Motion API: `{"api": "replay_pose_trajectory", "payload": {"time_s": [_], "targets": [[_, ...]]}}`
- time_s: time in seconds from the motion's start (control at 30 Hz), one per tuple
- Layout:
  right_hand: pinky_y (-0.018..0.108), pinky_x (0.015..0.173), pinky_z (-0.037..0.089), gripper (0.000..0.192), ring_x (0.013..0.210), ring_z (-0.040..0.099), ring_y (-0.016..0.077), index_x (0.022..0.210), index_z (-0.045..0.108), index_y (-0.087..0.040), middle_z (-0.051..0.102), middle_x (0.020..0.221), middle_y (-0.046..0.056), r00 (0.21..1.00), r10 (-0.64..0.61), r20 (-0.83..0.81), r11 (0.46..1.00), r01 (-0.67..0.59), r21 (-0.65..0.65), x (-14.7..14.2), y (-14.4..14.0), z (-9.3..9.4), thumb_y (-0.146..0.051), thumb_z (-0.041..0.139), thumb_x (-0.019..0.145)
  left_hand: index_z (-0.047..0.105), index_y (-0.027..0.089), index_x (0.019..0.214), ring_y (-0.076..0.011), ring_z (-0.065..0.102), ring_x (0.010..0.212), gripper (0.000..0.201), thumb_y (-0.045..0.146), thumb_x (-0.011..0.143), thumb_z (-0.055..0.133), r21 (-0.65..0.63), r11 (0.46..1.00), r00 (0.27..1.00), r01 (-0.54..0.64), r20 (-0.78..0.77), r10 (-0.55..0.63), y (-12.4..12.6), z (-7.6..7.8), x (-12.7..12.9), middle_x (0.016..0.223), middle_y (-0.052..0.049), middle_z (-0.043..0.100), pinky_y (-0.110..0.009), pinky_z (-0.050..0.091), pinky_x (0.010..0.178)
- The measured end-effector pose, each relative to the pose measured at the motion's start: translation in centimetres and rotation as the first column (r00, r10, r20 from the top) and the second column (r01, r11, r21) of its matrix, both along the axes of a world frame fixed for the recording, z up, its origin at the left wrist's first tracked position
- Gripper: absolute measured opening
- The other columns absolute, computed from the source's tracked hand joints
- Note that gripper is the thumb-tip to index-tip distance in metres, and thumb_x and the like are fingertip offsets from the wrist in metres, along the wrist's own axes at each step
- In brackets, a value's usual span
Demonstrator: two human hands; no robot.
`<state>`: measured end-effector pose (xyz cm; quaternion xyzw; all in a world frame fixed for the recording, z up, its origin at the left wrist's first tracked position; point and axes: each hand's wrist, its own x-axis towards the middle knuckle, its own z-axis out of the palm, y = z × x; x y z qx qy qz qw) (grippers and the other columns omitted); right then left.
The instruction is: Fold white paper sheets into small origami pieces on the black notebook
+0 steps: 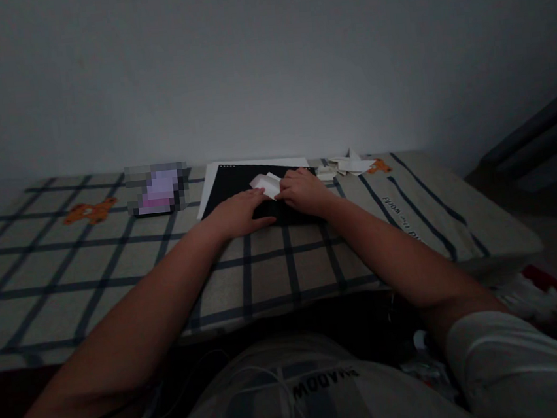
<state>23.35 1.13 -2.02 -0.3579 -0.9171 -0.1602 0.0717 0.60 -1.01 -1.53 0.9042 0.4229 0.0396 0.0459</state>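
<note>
Resting flat, fingers together, left hand (pixel 240 214) joins right hand (pixel 304 192) pinching folded white paper (pixel 267 184); shirt reads "SHADOW".

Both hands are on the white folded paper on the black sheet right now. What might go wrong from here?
The light is dim, so edges of the white folded paper may be hard to line up and a crease could land crooked. The left hand lies flat on the black sheet while the right hand works the paper; the sheet might slide on the checked cloth. The loose paper pieces sit close to the right hand and could be brushed away.
</note>
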Motion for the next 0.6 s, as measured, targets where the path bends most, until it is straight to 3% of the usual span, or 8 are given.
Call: {"api": "replay_pose_trajectory", "payload": {"time_s": [0.17, 0.33, 0.6], "targets": [[0.04, 0.087, 0.028, 0.029, 0.106, 0.05, 0.0269, 0.112, 0.079, -0.022, 0.073, 0.106, 0.01, 1.0, 0.002, -0.015, 1.0, -0.002, -0.026, 0.08, 0.13, -0.02, -0.017, 0.055, 0.097, 0.042, 0.012, 0.151, -0.0299, 0.049, 0.142, 0.081, 0.064, 0.091, 0.054, -0.002, 0.998, 0.997, -0.07, 0.026, 0.07, -0.1, -0.07, -0.01, 0.155, -0.018, 0.05, -0.04, 0.037, 0.118], [0.04, 0.087, 0.028, 0.029, 0.107, 0.051, 0.0281, 0.112, 0.079, -0.02, 0.074, 0.105, 0.011, 0.999, 0.027, -0.019, 0.999, -0.028, -0.035, 0.13, 0.13, -0.01, -0.016, 0.055, 0.096, 0.045, 0.01, 0.15, -0.0293, 0.044, 0.146, 0.078, 0.061, 0.092, 0.053, 0.005, 1.0, 1.0, -0.025, -0.016, 0.025, 0.0, -0.06, 0.08, 0.159, -0.018, 0.045, -0.038, 0.032, 0.121], [0.04, 0.089, 0.028, 0.027, 0.106, 0.052, 0.0277, 0.105, 0.08, -0.019, 0.075, 0.105, 0.009, 0.997, 0.059, -0.042, 0.997, -0.061, -0.056, 0.26, 0.22, 0.21, -0.014, 0.056, 0.094, 0.044, 0.014, 0.151, -0.0302, 0.047, 0.144, 0.078, 0.063, 0.091, 0.054, -0.009, 0.999, 0.999, -0.04, 0.006, 0.04, 0.2, -0.15, 0.04, 0.157, -0.016, 0.049, -0.04, 0.035, 0.12]]}}
